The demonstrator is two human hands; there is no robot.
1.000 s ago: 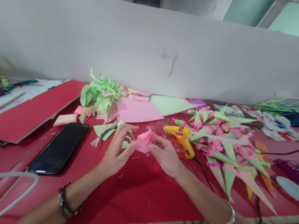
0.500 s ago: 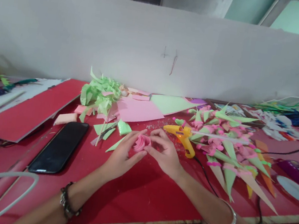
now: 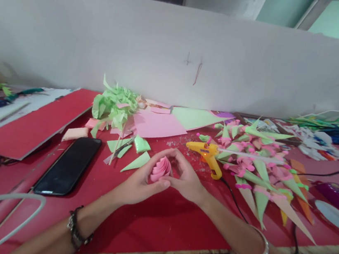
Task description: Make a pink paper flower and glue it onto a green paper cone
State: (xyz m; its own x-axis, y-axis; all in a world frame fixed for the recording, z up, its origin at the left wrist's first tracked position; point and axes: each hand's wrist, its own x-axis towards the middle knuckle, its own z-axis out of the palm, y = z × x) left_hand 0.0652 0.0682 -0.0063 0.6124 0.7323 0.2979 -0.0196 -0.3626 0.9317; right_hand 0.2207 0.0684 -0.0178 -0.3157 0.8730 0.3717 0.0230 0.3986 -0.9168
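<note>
Left grip and right grip cup 1 ruffled pink piece.

Red tabletop, pale rough front edge. Landmark: yellow glue gun, lying on its side. Just right of gun: pile of paper cones, mostly green and pink. Far right of gun: white dish. Left of gun and farther back: pink sheet, then crumpled green paper. Left of gun: green packet, green paper triangle. Well left of gun: black phone (screen dark), peach packet.
</note>
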